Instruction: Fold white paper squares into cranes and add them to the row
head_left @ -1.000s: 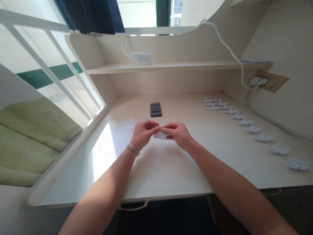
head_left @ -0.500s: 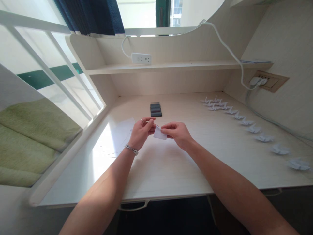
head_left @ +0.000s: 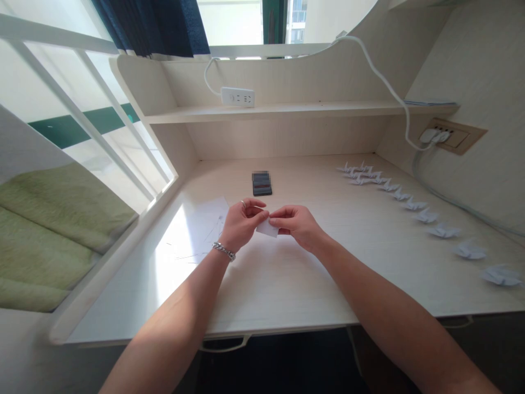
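Note:
Between my hands, above the middle of the desk, is a small folded piece of white paper (head_left: 268,229). My left hand (head_left: 243,221), with a ring and a chain bracelet at the wrist, pinches its upper edge between thumb and fingers. From the other side my right hand (head_left: 298,223) grips the paper's right part, thumb on top. The two thumb tips nearly meet at the top of the paper, and fingers hide part of it. Loose white paper sheets (head_left: 200,219) lie left of my left hand, partly in bright sun.
Several folded paper cranes (head_left: 425,215) run in a line down the desk's right side. A dark phone-like object (head_left: 261,184) lies beyond my hands. On the shelf stands a white power strip (head_left: 238,97); a white cable (head_left: 383,82) runs to the wall socket (head_left: 455,135).
My left hand has shifted right, its thumb now at the top of the paper close to the right thumb. The right hand has barely moved.

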`<state>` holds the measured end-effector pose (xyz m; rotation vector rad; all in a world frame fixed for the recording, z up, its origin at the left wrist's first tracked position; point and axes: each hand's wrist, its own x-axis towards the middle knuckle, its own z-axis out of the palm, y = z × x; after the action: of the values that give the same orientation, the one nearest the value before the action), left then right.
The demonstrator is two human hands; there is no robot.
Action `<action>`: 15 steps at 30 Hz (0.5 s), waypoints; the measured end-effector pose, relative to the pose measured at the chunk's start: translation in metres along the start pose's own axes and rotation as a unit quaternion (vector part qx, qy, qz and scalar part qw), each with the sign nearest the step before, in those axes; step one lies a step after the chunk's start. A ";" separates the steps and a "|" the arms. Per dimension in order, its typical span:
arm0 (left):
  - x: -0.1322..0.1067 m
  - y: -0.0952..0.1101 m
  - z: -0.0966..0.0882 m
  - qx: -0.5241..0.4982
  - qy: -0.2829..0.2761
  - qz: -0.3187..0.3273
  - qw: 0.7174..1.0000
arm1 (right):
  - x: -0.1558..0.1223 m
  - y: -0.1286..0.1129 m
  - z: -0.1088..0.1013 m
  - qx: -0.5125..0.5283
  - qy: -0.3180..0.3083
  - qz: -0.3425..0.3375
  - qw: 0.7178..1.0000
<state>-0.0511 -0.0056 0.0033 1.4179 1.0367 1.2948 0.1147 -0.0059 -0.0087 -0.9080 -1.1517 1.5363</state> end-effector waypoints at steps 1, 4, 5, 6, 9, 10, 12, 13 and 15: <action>0.000 0.000 0.000 0.001 0.000 0.002 1.000 | 0.000 0.000 -0.001 0.004 -0.002 0.005 1.000; 0.000 0.000 0.001 0.004 -0.002 0.010 1.000 | 0.000 0.001 -0.002 0.016 -0.008 0.013 1.000; 0.000 0.000 0.001 0.006 -0.002 0.014 1.000 | 0.001 0.001 -0.003 0.020 -0.010 0.014 1.000; 0.000 -0.001 0.001 0.007 -0.002 0.017 1.000 | 0.001 0.001 -0.003 0.024 -0.011 0.015 1.000; 0.000 -0.002 0.001 0.009 -0.004 0.025 1.000 | 0.001 0.001 -0.003 0.033 -0.011 0.020 0.999; 0.000 -0.002 0.001 0.009 -0.004 0.027 1.000 | 0.000 0.001 -0.004 0.035 -0.011 0.021 0.999; 0.000 -0.003 0.001 0.010 -0.006 0.029 1.000 | 0.000 0.001 -0.003 0.038 -0.009 0.024 0.999; 0.000 -0.003 0.001 0.012 -0.006 0.030 0.999 | 0.000 0.001 -0.003 0.038 -0.008 0.025 0.999; 0.000 -0.003 0.001 0.013 -0.007 0.030 0.999 | 0.000 0.000 -0.003 0.037 -0.004 0.028 0.999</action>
<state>-0.0499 -0.0052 0.0001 1.4846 1.0113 1.3165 0.1174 -0.0054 -0.0094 -0.8927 -1.0764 1.6191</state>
